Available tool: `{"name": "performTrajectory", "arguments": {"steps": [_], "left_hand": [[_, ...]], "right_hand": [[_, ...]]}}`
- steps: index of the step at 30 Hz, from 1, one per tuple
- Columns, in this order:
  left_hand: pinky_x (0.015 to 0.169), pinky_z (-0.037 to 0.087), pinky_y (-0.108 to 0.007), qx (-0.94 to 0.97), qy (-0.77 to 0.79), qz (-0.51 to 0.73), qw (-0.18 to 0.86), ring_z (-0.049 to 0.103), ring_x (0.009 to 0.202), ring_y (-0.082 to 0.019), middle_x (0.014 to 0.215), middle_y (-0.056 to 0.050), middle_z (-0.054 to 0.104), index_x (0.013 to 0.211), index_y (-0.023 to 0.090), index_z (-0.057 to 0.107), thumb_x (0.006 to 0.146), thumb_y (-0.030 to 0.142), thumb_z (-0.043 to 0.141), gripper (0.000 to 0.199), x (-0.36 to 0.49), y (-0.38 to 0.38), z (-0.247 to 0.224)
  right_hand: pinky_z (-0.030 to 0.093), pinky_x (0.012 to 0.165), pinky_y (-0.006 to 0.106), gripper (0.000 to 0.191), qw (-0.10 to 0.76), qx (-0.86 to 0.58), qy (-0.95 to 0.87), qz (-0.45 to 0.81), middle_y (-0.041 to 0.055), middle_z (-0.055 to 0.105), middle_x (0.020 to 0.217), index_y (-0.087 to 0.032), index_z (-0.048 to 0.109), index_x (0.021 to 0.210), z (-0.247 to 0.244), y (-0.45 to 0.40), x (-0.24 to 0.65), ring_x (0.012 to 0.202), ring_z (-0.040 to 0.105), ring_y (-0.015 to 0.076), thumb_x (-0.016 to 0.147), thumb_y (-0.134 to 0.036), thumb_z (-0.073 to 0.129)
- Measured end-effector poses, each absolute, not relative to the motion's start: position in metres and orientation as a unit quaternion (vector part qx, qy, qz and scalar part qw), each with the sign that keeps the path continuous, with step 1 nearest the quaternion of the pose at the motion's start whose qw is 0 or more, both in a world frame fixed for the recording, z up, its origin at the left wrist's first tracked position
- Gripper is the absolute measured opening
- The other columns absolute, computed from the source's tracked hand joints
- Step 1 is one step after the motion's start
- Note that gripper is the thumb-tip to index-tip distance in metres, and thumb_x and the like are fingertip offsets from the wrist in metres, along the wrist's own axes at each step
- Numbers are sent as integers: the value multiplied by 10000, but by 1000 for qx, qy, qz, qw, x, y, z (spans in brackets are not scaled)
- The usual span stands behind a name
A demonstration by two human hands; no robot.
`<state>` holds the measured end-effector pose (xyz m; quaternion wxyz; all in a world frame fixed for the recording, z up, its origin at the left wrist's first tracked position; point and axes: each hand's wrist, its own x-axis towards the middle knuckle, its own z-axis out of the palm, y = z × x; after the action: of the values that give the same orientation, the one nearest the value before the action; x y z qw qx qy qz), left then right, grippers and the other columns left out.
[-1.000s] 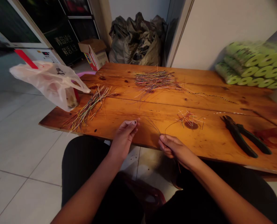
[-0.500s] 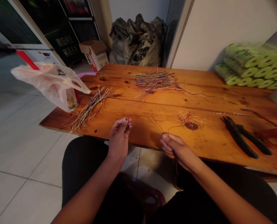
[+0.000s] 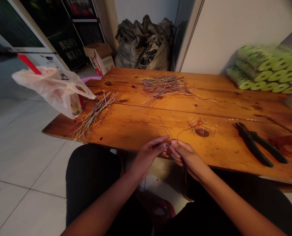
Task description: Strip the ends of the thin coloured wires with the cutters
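Thin wires [image 3: 167, 131] stick up from the pinched fingers of my right hand [image 3: 182, 152], over the front edge of the wooden table [image 3: 136, 123]. One wire curves from that hand toward a small pile of short wire bits [image 3: 198, 125], and another hangs below it. My left hand [image 3: 154, 151] is just left of my right hand, its thumb and index finger apart close to the wire ends. Nothing shows between its fingers. A bundle of coloured wires [image 3: 95, 114] lies to the left, and a larger bundle [image 3: 163, 86] at the back.
Pliers [image 3: 256, 142] with dark handles lie at the right. A plastic bag [image 3: 54, 87] stands at the left corner. Green rolls [image 3: 266, 70] are stacked at the back right. A twisted cord [image 3: 217, 100] stretches across the back. Behind the table are sacks [image 3: 143, 44] and a cardboard box [image 3: 99, 57].
My left hand has moved right, up to my right hand, and its fingers have spread apart. My right hand has stayed in place with the wires.
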<state>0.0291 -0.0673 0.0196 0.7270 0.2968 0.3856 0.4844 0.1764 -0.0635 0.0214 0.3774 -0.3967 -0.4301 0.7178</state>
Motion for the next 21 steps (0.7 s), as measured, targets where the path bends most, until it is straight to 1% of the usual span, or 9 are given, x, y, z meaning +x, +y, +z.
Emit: {"name": "performTrajectory", "arguments": {"steps": [3, 9, 12, 15, 21], "left_hand": [[723, 431, -242, 288, 376, 497, 727, 590, 741, -103, 839, -11, 704, 841, 218, 733, 615, 283, 771, 239, 31, -65, 16], [651, 431, -220, 291, 385, 519, 706, 573, 638, -83, 689, 8, 677, 692, 186, 709, 600, 276, 779, 146, 29, -63, 13], [640, 431, -215, 291, 391, 545, 682, 554, 607, -74, 642, 18, 649, 670, 176, 694, 612, 264, 768, 129, 29, -63, 16], [643, 427, -196, 280, 389, 593, 647, 539, 605, -60, 646, 25, 639, 655, 170, 684, 612, 240, 762, 113, 29, -61, 19], [642, 429, -167, 243, 383, 632, 628, 540, 622, -44, 682, 28, 635, 664, 155, 675, 606, 198, 759, 110, 23, -55, 21]], "right_hand": [[116, 380, 204, 381, 356, -381, -420, 743, -94, 239, 507, -184, 424, 644, 22, -67, 176, 412, 145, 44, 850, -484, 536], [98, 365, 180, 379, 341, -341, -374, 792, -96, 239, 508, -181, 405, 639, 23, -73, 172, 404, 128, 33, 851, -456, 556], [97, 359, 178, 378, 365, -345, -361, 786, -98, 235, 502, -183, 408, 643, 24, -75, 167, 399, 122, 33, 847, -464, 557], [102, 354, 178, 385, 391, -349, -354, 774, -99, 231, 494, -186, 406, 635, 24, -76, 163, 394, 117, 35, 845, -471, 555], [97, 360, 178, 394, 399, -347, -345, 775, -99, 228, 487, -183, 403, 621, 25, -77, 160, 391, 135, 34, 844, -469, 557]]}}
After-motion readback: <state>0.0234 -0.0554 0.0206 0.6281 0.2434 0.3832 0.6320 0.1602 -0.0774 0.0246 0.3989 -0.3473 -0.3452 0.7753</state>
